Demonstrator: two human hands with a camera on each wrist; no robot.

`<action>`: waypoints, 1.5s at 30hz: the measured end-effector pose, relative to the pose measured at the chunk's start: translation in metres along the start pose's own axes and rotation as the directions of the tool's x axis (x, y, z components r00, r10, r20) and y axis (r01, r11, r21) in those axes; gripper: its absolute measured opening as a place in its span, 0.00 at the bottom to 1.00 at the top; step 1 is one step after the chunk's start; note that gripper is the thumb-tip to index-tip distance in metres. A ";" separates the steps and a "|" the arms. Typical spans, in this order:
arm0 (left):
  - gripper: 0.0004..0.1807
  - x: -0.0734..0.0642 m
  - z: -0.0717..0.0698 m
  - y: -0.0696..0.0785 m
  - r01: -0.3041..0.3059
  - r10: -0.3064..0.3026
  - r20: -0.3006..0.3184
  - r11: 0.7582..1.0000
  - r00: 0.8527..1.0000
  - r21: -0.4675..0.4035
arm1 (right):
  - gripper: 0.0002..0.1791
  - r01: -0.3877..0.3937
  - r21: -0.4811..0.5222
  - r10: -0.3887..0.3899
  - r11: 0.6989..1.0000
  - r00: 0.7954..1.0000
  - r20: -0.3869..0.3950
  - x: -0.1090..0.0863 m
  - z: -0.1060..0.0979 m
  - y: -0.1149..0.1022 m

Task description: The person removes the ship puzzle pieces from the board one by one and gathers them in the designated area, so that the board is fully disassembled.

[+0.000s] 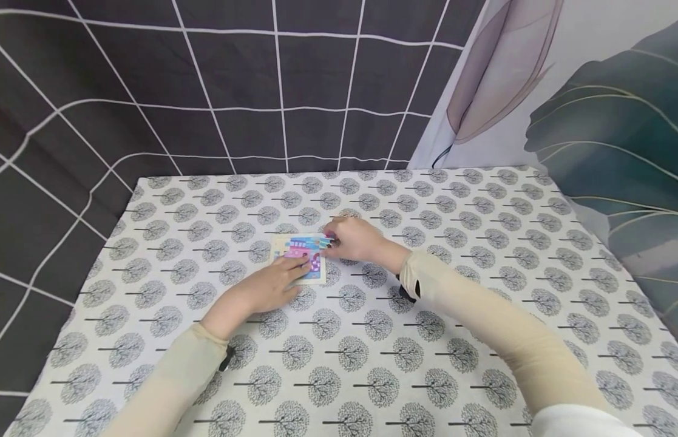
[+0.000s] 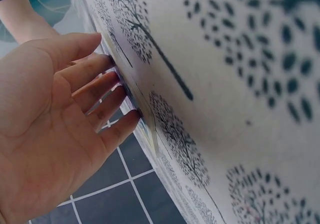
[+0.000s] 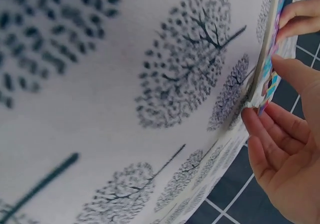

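Note:
A flat, cream-bordered picture board [image 1: 315,280], printed in pink, blue and purple like a jigsaw puzzle, lies on the patterned cloth. My left hand [image 1: 270,285] rests its fingertips on the board's lower left part; in the left wrist view its fingers [image 2: 107,101] are spread and only slightly bent. At the upper right corner, my right hand [image 1: 352,240] pinches a small colourful puzzle piece [image 3: 263,106] between thumb and fingers. That piece tilts up at the board's edge in the right wrist view, and the fingers partly hide it.
White cloth with dark tree prints [image 1: 349,358] covers the table. A dark curtain with white grid lines [image 1: 235,73] hangs behind and to the left. On the right hangs a pale curtain with large leaves [image 1: 617,121].

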State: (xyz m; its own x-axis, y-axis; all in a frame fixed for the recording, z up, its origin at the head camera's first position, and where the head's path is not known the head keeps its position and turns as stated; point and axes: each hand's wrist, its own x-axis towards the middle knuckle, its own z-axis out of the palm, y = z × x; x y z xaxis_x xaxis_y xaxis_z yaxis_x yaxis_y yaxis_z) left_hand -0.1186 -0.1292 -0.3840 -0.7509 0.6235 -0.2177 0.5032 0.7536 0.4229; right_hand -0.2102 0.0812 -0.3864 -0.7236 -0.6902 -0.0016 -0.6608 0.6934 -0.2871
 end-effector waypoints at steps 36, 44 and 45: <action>0.34 -0.002 0.000 -0.001 -0.027 0.027 0.003 0.996 1.000 -0.086 | 0.26 -0.173 0.096 0.165 0.980 0.983 0.080 -0.005 -0.007 0.010; 0.33 -0.002 0.001 -0.004 -0.021 0.021 0.003 0.996 1.000 -0.081 | 0.26 -0.151 0.079 0.145 0.985 0.986 0.082 -0.003 -0.005 0.011; 0.33 -0.003 0.001 -0.004 -0.018 0.018 0.003 0.997 1.000 -0.081 | 0.26 -0.146 0.076 0.139 0.986 0.987 0.084 -0.003 -0.004 0.011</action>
State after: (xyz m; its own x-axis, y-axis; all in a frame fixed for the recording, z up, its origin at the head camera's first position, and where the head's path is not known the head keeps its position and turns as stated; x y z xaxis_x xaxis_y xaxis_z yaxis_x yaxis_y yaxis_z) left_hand -0.1183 -0.1336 -0.3862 -0.7403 0.6379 -0.2125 0.4804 0.7229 0.4966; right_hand -0.2164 0.0917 -0.3854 -0.7891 -0.6019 -0.1222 -0.5313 0.7688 -0.3559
